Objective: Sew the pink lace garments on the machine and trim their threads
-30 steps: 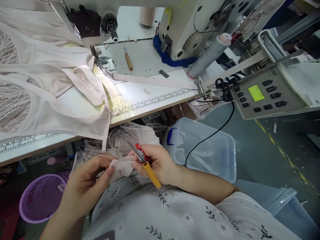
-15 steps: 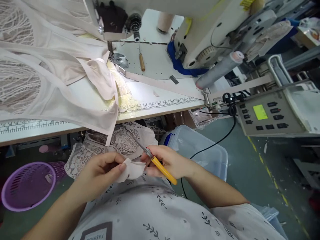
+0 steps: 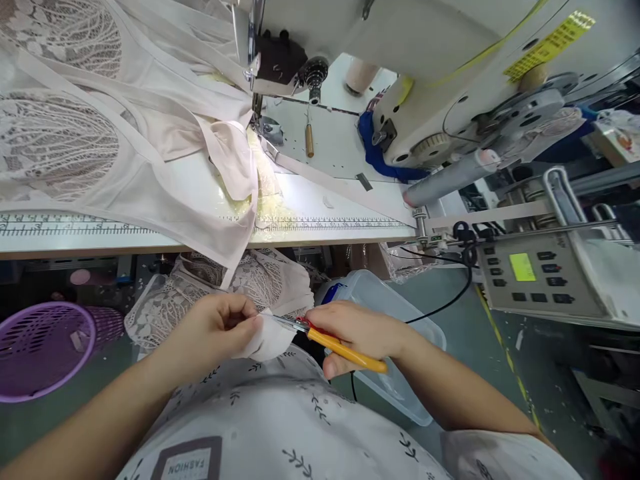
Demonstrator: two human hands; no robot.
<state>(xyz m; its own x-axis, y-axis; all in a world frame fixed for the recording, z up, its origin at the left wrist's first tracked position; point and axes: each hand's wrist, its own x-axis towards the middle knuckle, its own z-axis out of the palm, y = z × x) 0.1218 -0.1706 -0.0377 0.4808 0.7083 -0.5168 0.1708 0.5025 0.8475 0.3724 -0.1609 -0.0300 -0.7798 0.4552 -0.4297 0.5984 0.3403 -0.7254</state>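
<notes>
Between thumb and fingers, my left hand pinches a small pale piece of fabric above my lap. My right hand is closed round scissors with a yellow-orange handle and some red near the pivot. Their blades point left and lie along the upper edge of the fabric, close to my left fingertips; the blade tips are partly hidden. Just behind the hands, a beige lace bra hangs below the table edge. More pale bras with lace cups lie on the table at the left.
A sewing machine stands over the white table, whose front edge carries a ruler strip. A wooden-handled tool lies by the needle area. Below are a purple basket and a clear plastic bin. A control box stands right.
My right hand has turned the scissors so the blades lie nearly level, against the fabric, with the handle further right. My left hand still pinches the fabric. The camera view has shifted.
</notes>
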